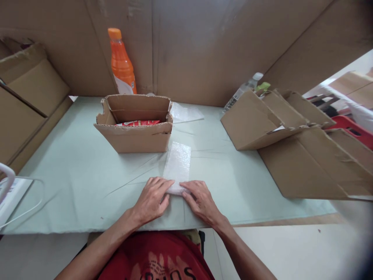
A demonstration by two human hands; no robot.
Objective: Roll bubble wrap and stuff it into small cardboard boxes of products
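A narrow strip of clear bubble wrap (177, 161) lies flat on the pale green cloth, its near end folded or rolled into a thicker edge. My left hand (153, 197) grips the left corner of that edge, index finger on top and thumb at the near side. At the opposite corner, my right hand (201, 200) holds the wrap in the same way, thumb and fingers bent around it. Whether anything is inside the fold cannot be seen. Just beyond the strip stands an open cardboard box (140, 138) with red packets (140, 123) inside.
Another clear plastic piece (186, 112) lies right of the box. Behind are an orange bottle (121, 64) and a tilted clear bottle (241, 91). Open cardboard boxes (309, 163) crowd the right; a large carton (23, 105) stands left. A white object with a cable (14, 198) sits lower left.
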